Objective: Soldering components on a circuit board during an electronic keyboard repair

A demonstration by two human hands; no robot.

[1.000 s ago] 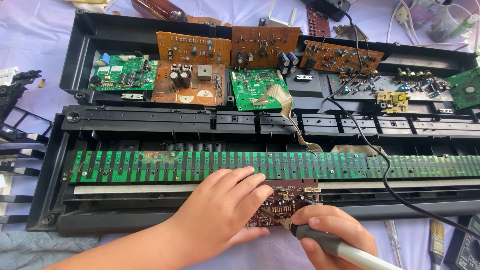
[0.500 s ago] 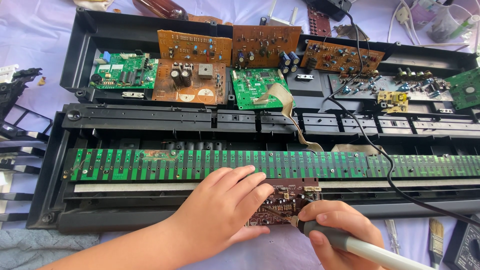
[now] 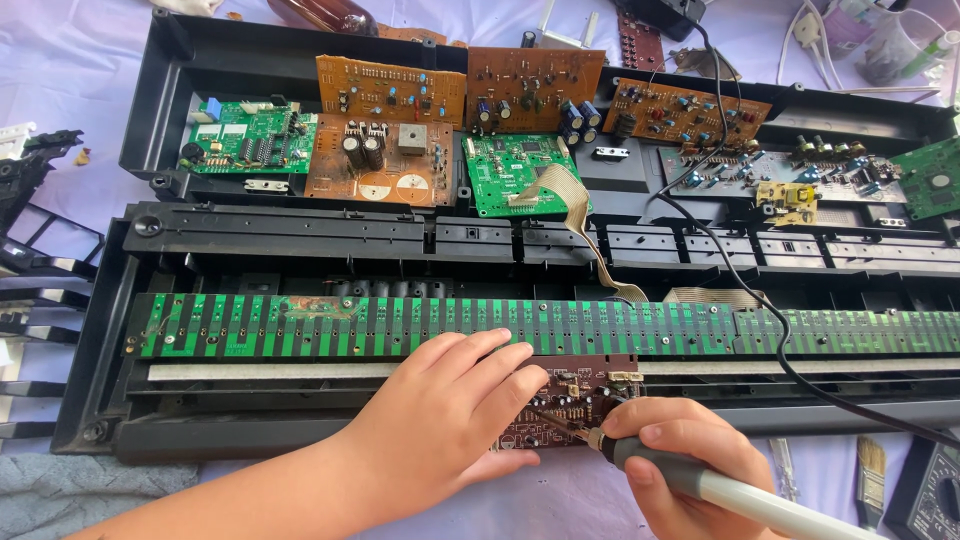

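Observation:
My left hand lies flat, fingers spread, pressing on a small dark brown circuit board that rests on the front edge of an opened black keyboard chassis. In my right hand is a soldering iron with a grey and white handle, its thin tip touching the small board. The iron's black cord runs up across a long green key-contact board, which stretches left to right just behind my hands.
Several orange and green circuit boards sit in the black back half of the case. A grey ribbon cable loops down from a green board. A paintbrush and a meter lie at the lower right, black key parts at the left.
My right hand with the soldering iron has shifted slightly left and up toward the small board. My left hand has stayed in place on it.

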